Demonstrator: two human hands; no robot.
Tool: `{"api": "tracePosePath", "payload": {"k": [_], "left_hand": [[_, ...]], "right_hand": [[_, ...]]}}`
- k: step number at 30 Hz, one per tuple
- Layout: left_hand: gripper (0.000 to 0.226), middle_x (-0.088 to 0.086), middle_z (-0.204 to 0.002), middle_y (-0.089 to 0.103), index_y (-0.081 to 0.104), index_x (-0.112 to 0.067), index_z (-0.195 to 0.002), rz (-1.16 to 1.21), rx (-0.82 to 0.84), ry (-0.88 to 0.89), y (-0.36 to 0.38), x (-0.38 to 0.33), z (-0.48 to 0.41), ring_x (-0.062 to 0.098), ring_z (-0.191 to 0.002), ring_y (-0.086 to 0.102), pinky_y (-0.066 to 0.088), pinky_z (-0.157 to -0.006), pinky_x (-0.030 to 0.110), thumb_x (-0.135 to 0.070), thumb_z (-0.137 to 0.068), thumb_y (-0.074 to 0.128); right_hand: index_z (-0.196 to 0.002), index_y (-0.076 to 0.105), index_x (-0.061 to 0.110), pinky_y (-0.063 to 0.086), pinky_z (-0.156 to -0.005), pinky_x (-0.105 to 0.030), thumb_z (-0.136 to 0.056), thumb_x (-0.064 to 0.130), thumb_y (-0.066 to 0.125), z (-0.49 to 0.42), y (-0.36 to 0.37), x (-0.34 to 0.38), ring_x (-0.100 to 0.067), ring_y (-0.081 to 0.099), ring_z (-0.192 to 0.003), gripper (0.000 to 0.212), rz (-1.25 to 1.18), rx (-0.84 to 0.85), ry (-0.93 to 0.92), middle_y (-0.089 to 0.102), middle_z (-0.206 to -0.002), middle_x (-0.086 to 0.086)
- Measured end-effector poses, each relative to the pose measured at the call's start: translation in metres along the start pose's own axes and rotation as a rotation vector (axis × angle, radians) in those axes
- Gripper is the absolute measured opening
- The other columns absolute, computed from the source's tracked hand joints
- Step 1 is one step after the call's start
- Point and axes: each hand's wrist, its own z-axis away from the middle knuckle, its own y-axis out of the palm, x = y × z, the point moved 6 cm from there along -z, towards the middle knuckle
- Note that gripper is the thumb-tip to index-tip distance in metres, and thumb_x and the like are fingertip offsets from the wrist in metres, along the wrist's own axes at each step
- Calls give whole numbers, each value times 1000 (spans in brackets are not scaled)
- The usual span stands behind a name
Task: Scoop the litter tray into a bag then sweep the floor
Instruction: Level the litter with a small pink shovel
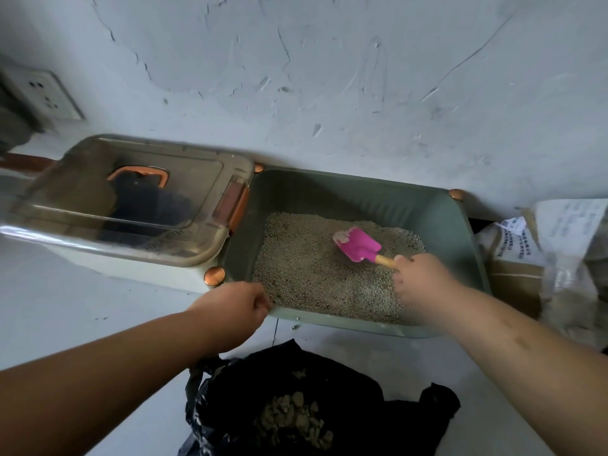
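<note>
A green plastic litter tray (460, 232) sits on the pale floor (65, 307) against the scuffed grey wall (329, 77), its bed of beige granular litter (322, 278) filling the bottom. The person's right hand (424, 284) reaches in over the tray's near right edge, arm stretched forward from the lower right, fingers wrapped round the wooden handle of a small pink plastic scoop (358, 245). The scoop's blade lies over the litter near the far right part of the tray, with a pale clump of litter resting at its tip.

The left hand (233, 307) comes in from the lower left, forearm extended, and is curled at the tray's near left corner; the fingers pinch the rim there, though exactly how much of the rim they hold is hard to see.

Touching the tray's left edge stands a clear plastic box with orange latches (131, 199), something dark showing through its lid. 3 round copper-coloured knobs (214, 275) show at the tray's corners.

On the floor just in front of the tray's near edge, between the 2 arms, lies an open black plastic bag (362, 406), and inside it a heap of brownish litter clumps (296, 419). To the right of the tray a cardboard box with printed labels (516, 258) leans by the wall. A white wall socket (46, 93) is fixed at the far left.
</note>
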Motion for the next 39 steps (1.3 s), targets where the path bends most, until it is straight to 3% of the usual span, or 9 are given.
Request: {"api": "tracePosePath", "payload": {"k": [4, 9, 14, 16, 19, 25, 29, 32, 39], "left_hand": [[19, -7, -103, 69, 65, -29, -102, -18, 17, -20, 3, 1, 5, 16, -93, 64, 53, -83, 29, -31, -94, 49], [24, -2, -109, 69, 66, -23, -108, -76, 65, 31, 10, -17, 9, 18, -99, 63, 50, -84, 28, -30, -96, 47], [23, -2, -113, 68, 66, -26, -105, -138, 89, 95, 19, -45, 9, 20, -103, 62, 50, -84, 29, -32, -95, 47], [22, -2, -114, 67, 66, -28, -104, -162, 94, 109, 21, -53, 11, 21, -106, 62, 51, -89, 32, -34, -95, 47], [22, -5, -115, 67, 66, -28, -105, -183, 84, 139, 25, -62, 12, 19, -106, 62, 50, -88, 31, -34, -95, 47], [28, -6, -117, 66, 65, -29, -111, -209, 137, 215, 43, -99, 16, 16, -105, 61, 48, -86, 29, -31, -97, 42], [26, -9, -115, 67, 65, -32, -110, -215, 124, 302, 56, -135, 18, 13, -104, 62, 50, -89, 29, -33, -96, 43], [24, -14, -113, 67, 65, -33, -110, -215, 125, 355, 66, -150, 22, 8, -102, 62, 45, -79, 23, -32, -96, 46], [20, -16, -107, 68, 66, -34, -104, -224, 134, 371, 81, -162, 22, 6, -101, 63, 45, -81, 21, -32, -93, 49]], "right_hand": [[-95, 47, 8, 16, -27, -12, -104, 23, 37, 10, -16, -3, -2, 28, -27, 20, 20, 60, -24, 34, -60, -1], [-81, 54, 8, 24, -38, -23, -100, 18, 39, 23, -44, 8, -14, 34, -42, 27, 393, -49, -201, 42, -57, -3], [-70, 53, 9, 26, -40, -27, -99, 18, 40, 41, -57, 12, -18, 34, -46, 33, 671, -20, -332, 41, -55, -5], [-83, 54, 6, 23, -36, -21, -101, 15, 38, 49, -63, 10, -13, 31, -41, 25, 527, 49, -303, 36, -54, -2], [-82, 46, 12, 18, -35, -14, -102, 13, 34, 68, -80, 5, -6, 27, -34, 23, 298, 114, -216, 32, -58, -2], [-96, 53, 10, 27, -37, -18, -103, 19, 39, 112, -132, -27, -10, 42, -49, 18, -222, 71, -154, 47, -69, -4], [-102, 57, 15, 26, -43, -23, -103, 22, 38, 133, -171, -42, -12, 45, -53, 21, -450, -67, -220, 49, -70, -3], [-108, 56, 18, 27, -44, -24, -104, 25, 37, 141, -197, -52, -12, 45, -53, 21, -552, -210, -274, 50, -70, -2], [-85, 45, 18, 25, -45, -25, -104, 28, 32, 134, -225, -86, -12, 40, -49, 25, -630, -452, -155, 41, -63, -1]]}}
